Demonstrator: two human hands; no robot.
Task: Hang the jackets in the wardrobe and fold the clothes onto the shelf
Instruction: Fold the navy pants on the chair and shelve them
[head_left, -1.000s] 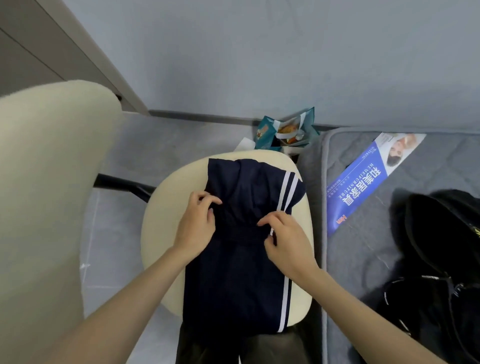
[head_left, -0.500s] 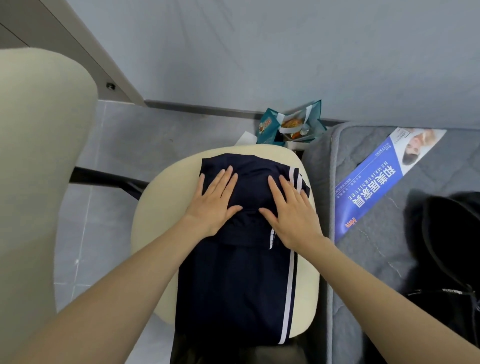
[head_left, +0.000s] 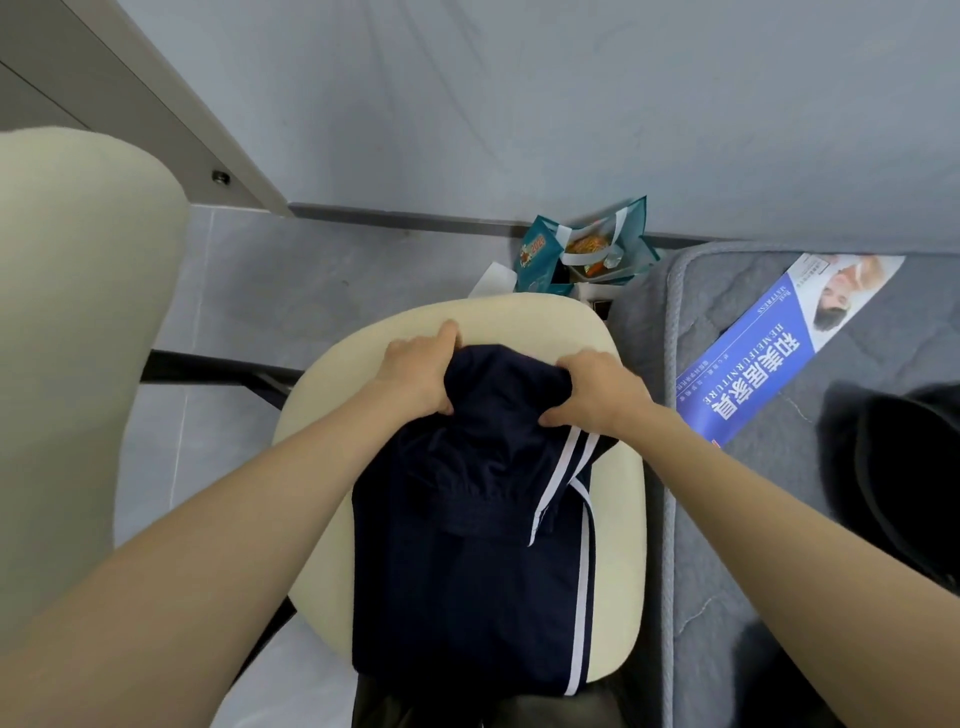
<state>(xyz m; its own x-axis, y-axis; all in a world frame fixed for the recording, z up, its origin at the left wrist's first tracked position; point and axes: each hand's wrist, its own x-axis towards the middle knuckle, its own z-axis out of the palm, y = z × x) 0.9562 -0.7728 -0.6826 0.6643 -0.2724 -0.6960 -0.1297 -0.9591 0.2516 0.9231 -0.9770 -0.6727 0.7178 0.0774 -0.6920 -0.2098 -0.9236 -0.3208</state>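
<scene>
Navy striped garment (head_left: 467, 545) lay lengthwise on the cream chair seat (head_left: 519, 322) in the centre of the frame, its lower end hanging over the seat's near edge towards the bottom. Its far end was bunched up between both hands. The left hand (head_left: 415, 374) gripped the upper-left corner of that end, fingers and thumb closed on the cloth. The right hand (head_left: 597, 395) gripped the upper-right corner the same way, just above where the two white stripes kinked. Neither hand was open — each had a fistful of fabric.

By my judgement the folding of this one piece was only partway. A doubled layer with a fold edge already ran across the middle. The bundle was long and loose, though, so at least one more fold seemed needed before it could go to a shelf. No shelf or wardrobe could be made out for certain.

At the right edge of the frame a black garment (head_left: 904, 467) — possibly a jacket — lay heaped on the grey mattress (head_left: 727, 571), neither hung nor folded. The hanging part therefore looked undone, as far as the view showed. A blue mattress label (head_left: 769, 358) lay at upper right. A teal bag (head_left: 587, 244) stood on the floor beyond the seat, at top centre.
</scene>
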